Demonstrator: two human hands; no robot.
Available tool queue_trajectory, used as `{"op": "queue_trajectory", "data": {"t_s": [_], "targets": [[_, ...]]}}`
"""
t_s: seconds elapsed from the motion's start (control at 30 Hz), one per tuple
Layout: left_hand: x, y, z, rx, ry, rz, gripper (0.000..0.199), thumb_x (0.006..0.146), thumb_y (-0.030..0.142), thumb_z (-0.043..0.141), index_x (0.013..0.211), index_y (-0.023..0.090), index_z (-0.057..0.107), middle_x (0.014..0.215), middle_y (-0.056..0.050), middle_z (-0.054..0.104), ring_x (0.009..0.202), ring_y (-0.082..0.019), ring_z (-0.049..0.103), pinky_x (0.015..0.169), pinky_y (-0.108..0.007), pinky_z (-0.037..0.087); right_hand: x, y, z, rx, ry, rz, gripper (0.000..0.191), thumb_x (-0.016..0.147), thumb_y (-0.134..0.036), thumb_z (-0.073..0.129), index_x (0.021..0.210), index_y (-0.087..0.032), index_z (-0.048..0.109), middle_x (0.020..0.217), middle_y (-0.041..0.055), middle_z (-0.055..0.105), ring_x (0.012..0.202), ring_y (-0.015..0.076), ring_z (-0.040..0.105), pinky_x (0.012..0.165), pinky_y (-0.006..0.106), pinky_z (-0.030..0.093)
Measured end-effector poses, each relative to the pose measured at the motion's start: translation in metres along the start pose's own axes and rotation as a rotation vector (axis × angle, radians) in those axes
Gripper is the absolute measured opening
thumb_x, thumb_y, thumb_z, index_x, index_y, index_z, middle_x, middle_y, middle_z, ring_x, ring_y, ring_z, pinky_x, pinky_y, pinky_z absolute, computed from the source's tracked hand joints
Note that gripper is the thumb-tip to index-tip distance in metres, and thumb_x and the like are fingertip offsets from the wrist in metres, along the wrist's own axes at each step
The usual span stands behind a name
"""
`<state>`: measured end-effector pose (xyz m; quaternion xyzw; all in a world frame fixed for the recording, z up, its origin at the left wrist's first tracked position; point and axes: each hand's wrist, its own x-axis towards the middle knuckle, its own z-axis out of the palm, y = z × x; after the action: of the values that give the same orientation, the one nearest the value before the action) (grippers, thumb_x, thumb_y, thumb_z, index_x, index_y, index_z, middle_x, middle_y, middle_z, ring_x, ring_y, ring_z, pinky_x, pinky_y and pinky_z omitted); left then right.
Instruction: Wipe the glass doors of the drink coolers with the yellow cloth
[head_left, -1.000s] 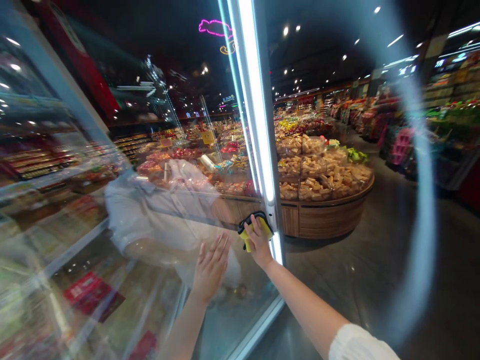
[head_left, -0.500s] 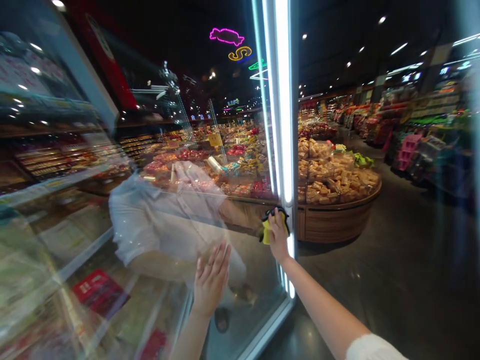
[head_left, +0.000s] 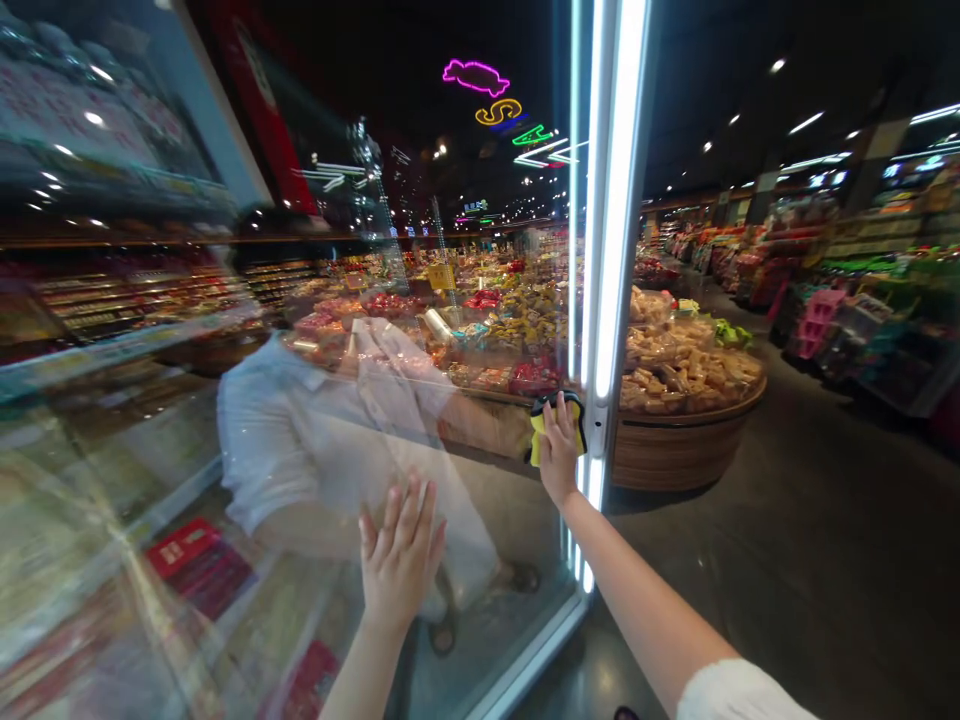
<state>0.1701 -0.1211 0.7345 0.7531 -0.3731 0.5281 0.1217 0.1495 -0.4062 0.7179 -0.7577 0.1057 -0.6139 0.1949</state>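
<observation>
My right hand (head_left: 558, 448) presses a yellow cloth with dark edges (head_left: 537, 436) against a glass door (head_left: 495, 560), close to the door's lit edge. Its fingers lie over the cloth, pointing up. Lower and to the left, my left hand (head_left: 397, 555) has its fingers spread and its palm toward the glass. Nothing is held in it, and whether the palm touches the pane I cannot tell. A bright light strip (head_left: 621, 200) runs along the door's upright frame. Reflected in the pane is a person in a light shirt, with an arm reaching to the cloth.
Right of the door stands a rounded wooden display counter (head_left: 675, 455) heaped with packaged goods (head_left: 675, 370). Stocked shelves (head_left: 847, 300) line the far right, across the dark floor (head_left: 750, 580). A red box (head_left: 199, 560) shows through or in the glass at left.
My right hand and the cloth have shifted slightly up. My left hand has moved a little left, its fingers wider apart. The door's lit edge appears further right against the counter.
</observation>
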Motion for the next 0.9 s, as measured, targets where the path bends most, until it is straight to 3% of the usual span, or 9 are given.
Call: {"op": "queue_trajectory", "data": {"t_s": [0.07,0.17,0.3,0.4,0.53,0.63,0.73,0.83,0.9], "targets": [[-0.003,-0.007,-0.004,0.003,0.032,-0.022,0.076,0.097,0.041,0.064,0.163,0.029,0.028,0.164,-0.003,0.038,0.16,-0.018,0.012,0.132,-0.042,-0.007,0.008,-0.024,0.012,0.038,0.023,-0.004,0.056,0.102,-0.019,0.036,0.156,-0.029,0.044,0.169,0.0085,0.032,0.16,0.0293,0.016,0.123,0.065,0.028],[-0.01,-0.013,-0.007,-0.025,0.053,-0.068,0.076,0.097,0.038,0.064,0.163,0.032,0.027,0.167,-0.003,0.033,0.16,-0.022,0.015,0.132,-0.047,-0.006,-0.018,-0.055,0.023,0.007,-0.1,-0.159,0.055,0.099,-0.02,0.046,0.152,-0.033,0.051,0.168,0.0041,0.035,0.16,0.0303,0.016,0.126,0.064,0.02],[-0.024,-0.018,-0.013,-0.019,0.058,-0.095,0.076,0.096,0.035,0.064,0.163,0.03,0.028,0.168,-0.004,0.029,0.16,-0.022,0.013,0.132,-0.048,-0.006,-0.055,-0.049,0.01,-0.072,-0.284,-0.375,0.056,0.095,-0.018,0.05,0.148,-0.037,0.055,0.156,-0.0007,0.054,0.153,0.0248,0.036,0.129,0.054,0.019],[-0.033,-0.022,-0.022,-0.004,0.028,-0.109,0.077,0.096,0.035,0.064,0.163,0.028,0.027,0.168,-0.005,0.028,0.16,-0.023,0.012,0.131,-0.05,-0.006,-0.044,-0.045,0.001,-0.097,-0.295,-0.311,0.054,0.097,-0.018,0.045,0.148,-0.032,0.056,0.153,0.0013,0.057,0.149,0.023,0.041,0.127,0.048,0.025],[-0.04,-0.024,-0.032,0.005,-0.015,-0.139,0.081,0.096,0.036,0.066,0.164,0.029,0.022,0.169,-0.004,0.024,0.16,-0.024,0.012,0.132,-0.051,-0.004,-0.033,-0.083,0.017,-0.054,-0.208,-0.255,0.05,0.1,-0.023,0.043,0.147,-0.035,0.058,0.159,0.0001,0.05,0.154,0.0261,0.033,0.127,0.053,0.023],[-0.048,-0.025,-0.036,0.031,-0.004,-0.184,0.083,0.096,0.036,0.066,0.164,0.03,0.019,0.171,-0.005,0.02,0.16,-0.026,0.013,0.132,-0.052,-0.002,-0.055,-0.105,0.022,0.005,-0.298,-0.373,0.049,0.099,-0.022,0.048,0.143,-0.042,0.06,0.155,-0.0031,0.055,0.151,0.0244,0.039,0.129,0.053,0.019],[-0.062,-0.03,-0.044,0.048,-0.014,-0.23,0.082,0.097,0.035,0.064,0.164,0.031,0.017,0.17,-0.006,0.023,0.159,-0.028,0.015,0.131,-0.057,0.002,-0.069,-0.094,0.012,0.049,-0.382,-0.486,0.046,0.098,-0.02,0.053,0.135,-0.045,0.066,0.145,-0.0046,0.064,0.143,0.0224,0.05,0.13,0.052,0.017],[-0.076,-0.037,-0.057,0.064,-0.057,-0.258,0.081,0.098,0.034,0.062,0.164,0.032,0.017,0.17,-0.008,0.024,0.159,-0.031,0.016,0.13,-0.06,0.005,-0.053,-0.089,0.009,0.049,-0.282,-0.366,0.044,0.099,-0.021,0.049,0.134,-0.039,0.068,0.149,0.0005,0.061,0.148,0.0275,0.044,0.129,0.06,0.015],[-0.084,-0.04,-0.065,0.088,-0.081,-0.288,0.081,0.097,0.036,0.063,0.164,0.032,0.018,0.17,-0.008,0.024,0.159,-0.033,0.016,0.13,-0.062,0.005,-0.041,-0.105,0.015,0.066,-0.194,-0.258,0.045,0.101,-0.023,0.045,0.139,-0.033,0.065,0.157,0.0039,0.052,0.155,0.0312,0.031,0.127,0.064,0.016]]}}
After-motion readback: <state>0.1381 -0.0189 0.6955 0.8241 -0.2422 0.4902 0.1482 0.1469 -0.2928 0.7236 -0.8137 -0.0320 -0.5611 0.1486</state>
